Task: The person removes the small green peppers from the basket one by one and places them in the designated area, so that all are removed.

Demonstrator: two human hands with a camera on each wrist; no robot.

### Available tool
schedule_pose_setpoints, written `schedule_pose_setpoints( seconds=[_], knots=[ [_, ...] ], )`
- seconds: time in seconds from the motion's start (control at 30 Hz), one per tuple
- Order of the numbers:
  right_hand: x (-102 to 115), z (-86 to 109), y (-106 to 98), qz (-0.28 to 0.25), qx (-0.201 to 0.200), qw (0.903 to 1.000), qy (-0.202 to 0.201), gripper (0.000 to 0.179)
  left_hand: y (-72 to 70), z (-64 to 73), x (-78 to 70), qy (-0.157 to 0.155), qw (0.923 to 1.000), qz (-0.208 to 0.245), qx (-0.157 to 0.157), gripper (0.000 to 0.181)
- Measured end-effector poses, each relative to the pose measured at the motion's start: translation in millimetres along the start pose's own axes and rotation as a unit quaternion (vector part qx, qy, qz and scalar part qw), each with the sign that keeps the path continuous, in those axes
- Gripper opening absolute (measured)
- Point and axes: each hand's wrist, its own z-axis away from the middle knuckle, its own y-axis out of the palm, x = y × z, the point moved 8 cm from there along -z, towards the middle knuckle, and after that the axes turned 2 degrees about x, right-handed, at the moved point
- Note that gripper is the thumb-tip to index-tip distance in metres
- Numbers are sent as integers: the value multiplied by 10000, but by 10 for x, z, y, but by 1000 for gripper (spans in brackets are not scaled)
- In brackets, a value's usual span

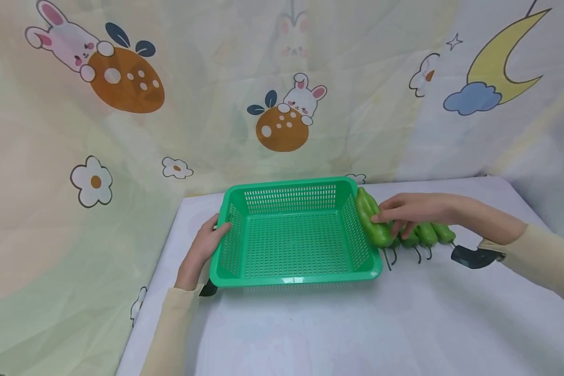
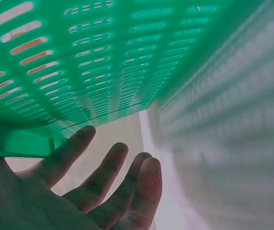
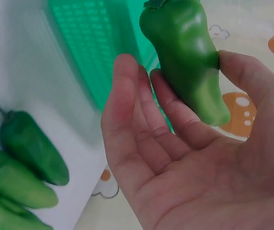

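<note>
My right hand (image 1: 415, 208) pinches a green pepper (image 1: 368, 211) between thumb and fingers, at the right rim of the green plastic basket (image 1: 293, 281). In the right wrist view this pepper (image 3: 187, 52) stands tilted with its stem end up, clear of the other peppers. At the basket's left side my left hand (image 1: 206, 241) grips the rim, its thumb over the edge. From the left wrist, the fingers (image 2: 101, 184) extend under the rim beside the slotted wall (image 2: 113, 57). No pepper shows inside the basket.
Several more green peppers (image 1: 425, 235) lie in a row right of the basket, partly hidden by my right hand, stems toward me. A white-covered table (image 1: 310, 334) bears everything. Behind it hangs a cloth (image 1: 207, 115) printed with rabbits and flowers.
</note>
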Motion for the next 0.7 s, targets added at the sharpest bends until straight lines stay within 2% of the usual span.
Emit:
schedule_pose_setpoints(
  seconds=[0.37,0.7],
  knots=[
    [-346,145,-183,77,-209,9995,245,43,-2,0,8,47,10000,1,-16,52],
    [-867,219,-438,25,-308,9981,537,53,5,4,-1,55,10000,13,14,52]
  ],
)
